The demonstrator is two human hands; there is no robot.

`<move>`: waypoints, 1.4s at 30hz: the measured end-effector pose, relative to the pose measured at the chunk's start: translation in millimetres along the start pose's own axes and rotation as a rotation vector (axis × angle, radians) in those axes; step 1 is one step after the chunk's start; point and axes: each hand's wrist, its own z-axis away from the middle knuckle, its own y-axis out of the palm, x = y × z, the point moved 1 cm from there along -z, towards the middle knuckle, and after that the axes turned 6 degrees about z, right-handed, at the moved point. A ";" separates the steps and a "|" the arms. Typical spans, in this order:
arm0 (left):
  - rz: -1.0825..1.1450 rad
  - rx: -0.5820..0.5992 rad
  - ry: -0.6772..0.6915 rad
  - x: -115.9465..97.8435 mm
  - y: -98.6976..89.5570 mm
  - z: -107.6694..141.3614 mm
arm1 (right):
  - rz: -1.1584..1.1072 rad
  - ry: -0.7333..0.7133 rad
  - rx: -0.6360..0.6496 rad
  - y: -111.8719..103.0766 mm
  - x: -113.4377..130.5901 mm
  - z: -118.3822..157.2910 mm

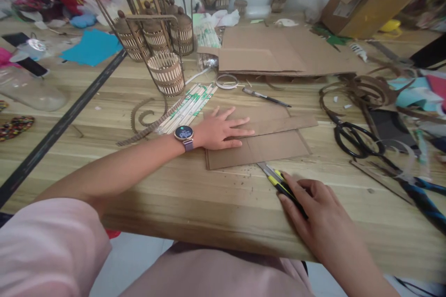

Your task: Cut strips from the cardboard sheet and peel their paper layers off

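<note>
My left hand (225, 130) lies flat with fingers spread, pressing on a cardboard strip (285, 124). Beneath that strip is a wider piece of cardboard (275, 148) on the wooden table. In my right hand (318, 211) is a yellow and black utility knife (280, 183), its blade out and pointing up-left. The blade tip is close to the cardboard's lower edge; whether they touch I cannot tell. Small dark crumbs dot the wood beside the blade. Above the cardboard lies a pen (266, 97), and paper-wrapped chopsticks (195, 104) are just beyond my left wrist.
Several small lantern-like baskets with tall handles (165, 74) stand at the back left. Larger cardboard sheets (289, 51) lie at the back. Black-handled scissors (358, 139) and curled cardboard strips (372, 93) are on the right. A long dark strip (69, 120) crosses the table's left side.
</note>
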 end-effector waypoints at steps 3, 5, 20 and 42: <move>-0.008 -0.011 -0.005 0.5 0.5 0.4 | 0.022 0.001 -0.012 -0.6 6.4 -0.5; -0.004 -0.015 -0.009 1.1 0.8 0.5 | 0.006 0.000 -0.017 -1.4 9.7 -1.0; 0.025 -0.005 -0.016 -1.2 -1.1 -0.1 | -0.060 -0.059 0.026 -2.1 28.8 -0.8; 0.015 0.000 -0.021 -2.1 -0.3 -3.3 | -0.078 -0.266 0.035 -1.2 69.4 -24.7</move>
